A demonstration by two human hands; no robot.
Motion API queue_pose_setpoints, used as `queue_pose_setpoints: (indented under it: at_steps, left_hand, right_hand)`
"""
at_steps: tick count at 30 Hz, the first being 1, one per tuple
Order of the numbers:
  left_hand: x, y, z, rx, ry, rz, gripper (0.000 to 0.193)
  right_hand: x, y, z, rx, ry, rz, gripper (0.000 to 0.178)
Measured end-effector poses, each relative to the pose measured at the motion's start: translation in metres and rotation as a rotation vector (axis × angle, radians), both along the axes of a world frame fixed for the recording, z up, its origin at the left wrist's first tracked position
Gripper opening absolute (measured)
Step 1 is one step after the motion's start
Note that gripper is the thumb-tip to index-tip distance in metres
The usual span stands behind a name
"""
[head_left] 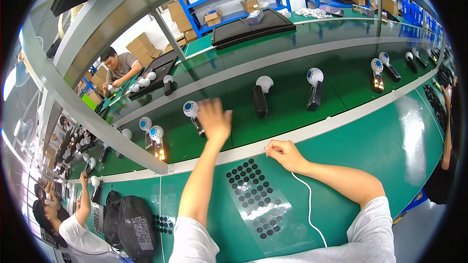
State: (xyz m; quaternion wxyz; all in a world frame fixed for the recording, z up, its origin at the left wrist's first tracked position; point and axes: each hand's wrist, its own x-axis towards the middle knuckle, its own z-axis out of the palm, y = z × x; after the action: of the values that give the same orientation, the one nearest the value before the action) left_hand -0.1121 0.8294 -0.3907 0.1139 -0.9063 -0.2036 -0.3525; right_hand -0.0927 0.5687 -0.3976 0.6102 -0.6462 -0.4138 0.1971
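My left hand (215, 121) is stretched out over the green conveyor belt (234, 129), fingers spread and a little blurred. Just left of it lies a wand-like device (190, 109) with a white round head, blue dots and a dark handle; the hand partly covers it, and whether they touch I cannot tell. My right hand (286, 156), near the belt's pale edge rail, pinches the end of a white cable (310, 207). That cable trails down across the green table (351, 165) toward me. Between my forearms lies a clear sheet with black round pads (250, 181).
More such devices stand along the belt, including one dark-handled device (261, 102) and one lit device (157, 141). A grey metal post (112, 131) slants at left. Black bags (136, 226) lie left of my arm. Co-workers sit across the belt (122, 68) and at left (73, 229).
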Motion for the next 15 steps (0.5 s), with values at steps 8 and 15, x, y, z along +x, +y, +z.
queue_pose_setpoints:
  at_steps: [8,15]
  left_hand:
    - [-0.028,0.040,0.001,-0.621,0.112,0.278,0.058]
    - [-0.064,-0.002,0.012,-1.547,0.045,-0.289,0.054]
  right_hand:
    - [0.000,0.003,0.003,-0.011,-0.035,0.005,0.018]
    - [-0.004,0.004,0.000,-0.008,-0.024,0.016,0.019]
